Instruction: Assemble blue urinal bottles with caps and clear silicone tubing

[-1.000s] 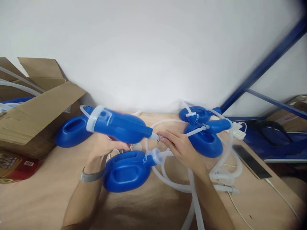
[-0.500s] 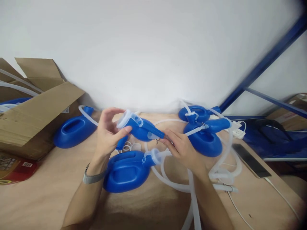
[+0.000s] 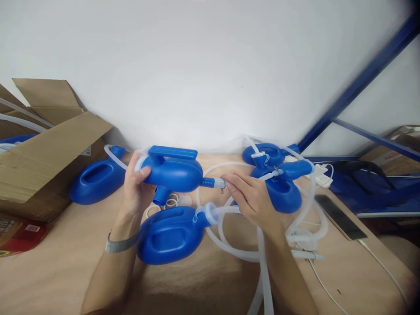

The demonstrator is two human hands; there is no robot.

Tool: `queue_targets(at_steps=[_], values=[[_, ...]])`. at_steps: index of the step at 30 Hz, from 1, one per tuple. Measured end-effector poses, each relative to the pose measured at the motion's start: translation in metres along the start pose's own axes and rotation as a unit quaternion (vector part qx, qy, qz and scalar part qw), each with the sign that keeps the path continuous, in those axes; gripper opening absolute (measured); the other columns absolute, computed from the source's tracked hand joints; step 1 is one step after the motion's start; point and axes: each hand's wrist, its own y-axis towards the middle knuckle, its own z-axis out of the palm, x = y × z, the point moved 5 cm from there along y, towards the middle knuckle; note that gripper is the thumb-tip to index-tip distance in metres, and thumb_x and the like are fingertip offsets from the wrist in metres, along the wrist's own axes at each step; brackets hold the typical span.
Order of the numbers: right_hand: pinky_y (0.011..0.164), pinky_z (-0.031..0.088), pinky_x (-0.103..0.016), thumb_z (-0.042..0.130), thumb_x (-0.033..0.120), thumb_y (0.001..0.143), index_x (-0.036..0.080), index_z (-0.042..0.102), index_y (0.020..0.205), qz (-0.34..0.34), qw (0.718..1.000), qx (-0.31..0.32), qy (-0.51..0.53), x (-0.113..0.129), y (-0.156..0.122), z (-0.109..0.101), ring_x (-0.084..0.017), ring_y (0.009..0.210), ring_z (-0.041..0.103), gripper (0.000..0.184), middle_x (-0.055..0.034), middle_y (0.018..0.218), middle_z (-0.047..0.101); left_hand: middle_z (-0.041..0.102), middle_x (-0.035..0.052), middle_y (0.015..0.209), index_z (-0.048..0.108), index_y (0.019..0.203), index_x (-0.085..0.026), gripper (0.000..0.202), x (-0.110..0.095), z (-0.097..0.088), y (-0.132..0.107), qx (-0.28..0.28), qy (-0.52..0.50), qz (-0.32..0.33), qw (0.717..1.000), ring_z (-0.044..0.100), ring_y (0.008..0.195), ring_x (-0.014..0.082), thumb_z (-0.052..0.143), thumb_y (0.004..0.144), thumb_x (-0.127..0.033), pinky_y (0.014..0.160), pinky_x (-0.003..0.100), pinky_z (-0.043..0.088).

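The blue funnel (image 3: 173, 177) is held up just beyond the blue jug (image 3: 170, 236). The left hand (image 3: 135, 186) grips its wide, clear-rimmed end, the thumb pressed on the near side. The right hand (image 3: 251, 199), beyond the jug and to its right, pinches the white tube (image 3: 218, 183) at the funnel's narrow end, beside a metal clip (image 3: 222, 190). White rings (image 3: 153, 211) lie just behind the jug; a phone (image 3: 341, 217) lies well to its right.

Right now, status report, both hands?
Left hand gripping blue plastic handled vessel. Right hand pinching translucent tube near vessel's nozzle. Blue oval plastic bottle close by, nearer the wearer.
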Motion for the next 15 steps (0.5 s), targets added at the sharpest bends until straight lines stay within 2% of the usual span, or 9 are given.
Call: queue_targets(at_steps=[2,5,8,10,12,13,15], values=[[0.069,0.048,-0.036,0.040,0.028,0.112,0.023,0.070,0.113,-0.007,1.000,-0.014,0.006,0.002,0.000,-0.001,-0.021,0.077,0.067,0.031,-0.0054,0.091,0.074,0.070,0.0037,0.097,0.072,0.104,-0.026,0.039,0.000,0.003,-0.001,0.006,0.016,0.030,0.999,0.068,0.084,0.0222,0.085,0.074,-0.048,0.065,0.031,0.058],[0.066,0.042,-0.035,0.035,0.033,0.112,0.021,0.067,0.097,-0.020,0.999,-0.024,0.020,0.005,-0.001,-0.002,-0.020,0.071,0.062,0.037,-0.0043,0.080,0.068,0.068,0.0055,0.103,0.072,0.102,-0.025,0.038,-0.009,0.010,-0.006,0.058,0.087,0.131,0.986,0.069,0.091,0.0254,0.081,0.080,-0.054,0.076,0.039,0.062],[0.060,0.034,-0.034,0.028,0.039,0.114,0.022,0.055,0.074,0.027,0.997,-0.063,0.030,0.003,-0.003,-0.003,-0.017,0.058,0.051,0.052,-0.0008,0.064,0.055,0.067,0.0072,0.110,0.071,0.110,-0.024,0.036,-0.023,0.025,-0.020,0.131,0.179,0.250,0.943,0.072,0.094,0.0271,0.076,0.090,-0.054,0.082,0.045,0.063],[0.058,0.030,-0.034,0.030,0.039,0.115,0.022,0.050,0.067,0.078,0.992,-0.092,0.025,0.000,-0.006,-0.004,-0.015,0.054,0.047,0.054,0.0005,0.058,0.050,0.069,0.0089,0.114,0.070,0.117,-0.024,0.041,-0.029,0.038,-0.033,0.179,0.234,0.303,0.906,0.074,0.094,0.0279,0.077,0.090,-0.055,0.083,0.046,0.064],[0.057,0.031,-0.034,0.035,0.038,0.114,0.022,0.049,0.065,0.109,0.987,-0.114,0.028,-0.004,-0.008,-0.007,-0.015,0.053,0.049,0.054,0.0004,0.057,0.052,0.071,0.0095,0.114,0.069,0.120,-0.025,0.044,-0.032,0.048,-0.046,0.213,0.282,0.343,0.870,0.075,0.096,0.0287,0.077,0.091,-0.057,0.084,0.046,0.065],[0.057,0.031,-0.034,0.036,0.038,0.114,0.022,0.051,0.065,0.112,0.985,-0.124,0.038,-0.006,-0.010,-0.008,-0.015,0.054,0.050,0.053,0.0004,0.057,0.053,0.072,0.0092,0.113,0.069,0.119,-0.025,0.045,-0.032,0.049,-0.050,0.214,0.294,0.357,0.861,0.075,0.097,0.0289,0.076,0.091,-0.060,0.085,0.047,0.065],[0.057,0.034,-0.034,0.036,0.037,0.114,0.022,0.053,0.066,0.107,0.982,-0.147,0.060,-0.010,-0.012,-0.013,-0.016,0.053,0.052,0.053,0.0006,0.057,0.054,0.071,0.0078,0.109,0.068,0.111,-0.026,0.050,-0.030,0.043,-0.050,0.167,0.300,0.338,0.876,0.074,0.097,0.0292,0.075,0.087,-0.070,0.086,0.048,0.065]])
